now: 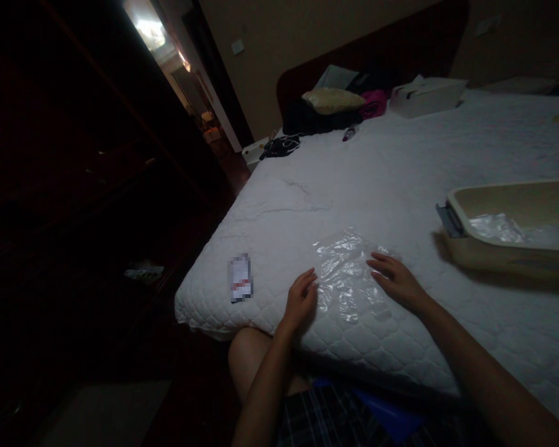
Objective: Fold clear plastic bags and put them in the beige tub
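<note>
A clear, crinkled plastic bag or sheet lies flat on the white quilted bed, near its front edge. At its left side is my left hand, fingers a little bent and apart, holding nothing. My right hand is over the right side of the plastic, with its fingers spread and nothing gripped. Whether the fingertips touch the plastic is hard to tell. To the left of my left hand, a blurred-out phone-like object rests on the bed.
A beige bin with shiny clear plastic inside stands on the bed at the right. Toward the headboard are a yellowish pillow, dark and pink cloth, and a white box. Dark cables lie at the far left bed edge.
</note>
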Available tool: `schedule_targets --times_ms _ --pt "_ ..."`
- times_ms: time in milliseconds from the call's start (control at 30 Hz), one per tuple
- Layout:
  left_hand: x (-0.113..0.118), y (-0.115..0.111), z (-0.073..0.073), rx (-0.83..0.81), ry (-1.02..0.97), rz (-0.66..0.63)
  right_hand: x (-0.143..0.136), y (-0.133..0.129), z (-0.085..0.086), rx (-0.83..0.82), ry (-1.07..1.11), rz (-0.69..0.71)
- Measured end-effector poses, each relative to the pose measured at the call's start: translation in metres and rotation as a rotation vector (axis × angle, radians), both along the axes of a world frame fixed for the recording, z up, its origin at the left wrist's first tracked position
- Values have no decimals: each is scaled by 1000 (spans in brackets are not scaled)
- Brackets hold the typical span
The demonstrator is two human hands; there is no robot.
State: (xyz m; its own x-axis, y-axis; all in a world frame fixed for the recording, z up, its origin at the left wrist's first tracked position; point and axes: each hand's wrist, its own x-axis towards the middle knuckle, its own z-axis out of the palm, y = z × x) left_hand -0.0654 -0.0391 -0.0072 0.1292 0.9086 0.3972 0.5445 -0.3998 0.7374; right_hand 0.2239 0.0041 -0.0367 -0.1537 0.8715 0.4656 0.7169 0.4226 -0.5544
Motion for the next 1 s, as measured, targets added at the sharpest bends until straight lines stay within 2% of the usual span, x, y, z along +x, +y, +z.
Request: schedule_targets --times_ms 67,133,233,433,533,667,833,933,1000 --pt "2 13 5 55 104 -22 1 1 -1 -7 30 11" --pt "4 27 8 132 258 -113 0 0 1 -24 63 18" --pt "5 43 6 170 431 -193 -1 -3 7 -106 180 47" --pt "4 46 -2 175 489 -179 15 -2 21 -443 633 99" --pt "4 43 -1 153 444 -171 34 5 18 -544 901 14" --pt "3 43 -2 124 275 -149 54 14 9 -408 1165 -28" --pt "5 46 -8 13 -37 -69 59 14 9 -249 1059 -80" --pt "5 47 -4 -39 -175 -10 45 5 21 -202 1014 -186" --pt "4 45 0 -26 -182 -13 26 -6 36 -203 921 -237"
